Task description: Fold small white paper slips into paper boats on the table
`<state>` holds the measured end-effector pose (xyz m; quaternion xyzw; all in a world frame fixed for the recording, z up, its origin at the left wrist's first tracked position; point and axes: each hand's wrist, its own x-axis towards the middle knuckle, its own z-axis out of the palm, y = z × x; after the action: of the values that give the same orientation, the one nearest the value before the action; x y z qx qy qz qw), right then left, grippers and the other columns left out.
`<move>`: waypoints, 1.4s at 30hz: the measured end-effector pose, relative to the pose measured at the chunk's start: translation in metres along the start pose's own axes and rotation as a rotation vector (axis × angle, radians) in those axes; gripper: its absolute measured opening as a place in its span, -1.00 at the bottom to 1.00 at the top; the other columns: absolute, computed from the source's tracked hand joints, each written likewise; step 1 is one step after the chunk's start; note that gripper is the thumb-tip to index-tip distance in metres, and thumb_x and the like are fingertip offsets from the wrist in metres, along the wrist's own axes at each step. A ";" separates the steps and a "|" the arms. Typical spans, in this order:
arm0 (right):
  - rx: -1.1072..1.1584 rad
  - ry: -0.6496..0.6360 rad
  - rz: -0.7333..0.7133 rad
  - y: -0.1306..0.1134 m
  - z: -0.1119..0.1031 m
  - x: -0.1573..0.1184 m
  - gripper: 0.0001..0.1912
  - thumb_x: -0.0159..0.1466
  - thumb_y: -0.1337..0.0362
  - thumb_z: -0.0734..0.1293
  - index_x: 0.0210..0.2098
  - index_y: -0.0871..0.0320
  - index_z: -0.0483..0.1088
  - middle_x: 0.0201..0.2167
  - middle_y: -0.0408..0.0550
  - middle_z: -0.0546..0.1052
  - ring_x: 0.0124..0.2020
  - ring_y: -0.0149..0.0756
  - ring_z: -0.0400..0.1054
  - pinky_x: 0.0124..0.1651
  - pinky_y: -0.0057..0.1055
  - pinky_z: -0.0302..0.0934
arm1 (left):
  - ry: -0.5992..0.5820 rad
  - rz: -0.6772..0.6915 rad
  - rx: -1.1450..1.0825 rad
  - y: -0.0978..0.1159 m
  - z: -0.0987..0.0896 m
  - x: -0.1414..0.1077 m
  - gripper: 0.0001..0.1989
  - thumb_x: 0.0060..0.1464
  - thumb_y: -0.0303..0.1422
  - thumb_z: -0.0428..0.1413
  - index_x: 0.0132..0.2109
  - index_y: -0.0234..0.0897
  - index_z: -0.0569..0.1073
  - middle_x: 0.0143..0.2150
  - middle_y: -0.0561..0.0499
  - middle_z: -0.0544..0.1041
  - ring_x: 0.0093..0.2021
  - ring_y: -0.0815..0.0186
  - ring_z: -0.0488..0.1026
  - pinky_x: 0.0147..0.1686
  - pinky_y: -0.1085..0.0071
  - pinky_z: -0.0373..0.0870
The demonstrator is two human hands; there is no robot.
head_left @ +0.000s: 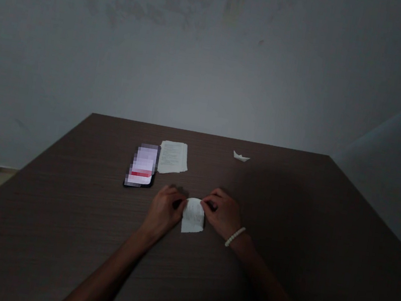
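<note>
A small sheet of printed paper is between my hands over the table, its far edge bowed into a curve. My left hand pinches its upper left corner between thumb and finger. At the upper right corner, my right hand holds the same sheet in a pinch; a pale beaded bracelet circles that wrist. Beyond the right hand sits a little folded paper boat. A stack of printed paper sheets lies past the left hand.
A phone with a lit, blurred screen lies left of the stack, close against it. All of this rests on a dark brown wooden table. The table's far edge meets a stained pale wall. The room is dim.
</note>
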<state>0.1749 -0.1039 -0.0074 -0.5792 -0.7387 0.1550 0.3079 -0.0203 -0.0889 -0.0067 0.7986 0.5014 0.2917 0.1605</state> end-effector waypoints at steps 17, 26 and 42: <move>-0.077 -0.138 -0.093 0.005 -0.008 0.004 -0.85 0.32 0.25 0.30 -0.24 0.09 0.53 -0.27 -0.09 0.49 -0.26 -0.36 0.39 -0.20 -0.44 0.22 | -0.125 0.091 0.201 0.002 -0.013 -0.001 -0.79 0.18 -0.37 0.07 -0.18 -0.22 0.61 -0.27 -0.10 0.40 -0.20 0.16 0.32 -0.21 0.25 0.30; -0.127 -0.231 -0.228 0.017 -0.018 0.011 -0.84 0.31 0.23 0.30 -0.21 0.05 0.54 -0.26 -0.09 0.48 -0.25 -0.35 0.37 -0.20 -0.43 0.20 | -0.188 0.105 0.226 -0.002 -0.023 -0.001 -0.77 0.18 -0.26 0.09 -0.08 -0.13 0.58 -0.23 -0.08 0.37 -0.18 0.16 0.30 -0.17 0.22 0.29; -0.113 -0.336 -0.349 0.024 -0.032 0.017 -0.71 0.22 0.14 0.38 -0.08 0.04 0.50 -0.20 -0.04 0.44 -0.15 -0.27 0.35 -0.14 -0.35 0.24 | -0.236 0.110 0.205 -0.004 -0.028 0.000 -0.74 0.15 -0.21 0.12 -0.05 -0.11 0.56 -0.21 -0.07 0.35 -0.14 0.14 0.29 -0.15 0.21 0.29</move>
<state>0.2109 -0.0853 0.0078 -0.4252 -0.8759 0.1519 0.1699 -0.0409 -0.0878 0.0126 0.8659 0.4615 0.1515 0.1199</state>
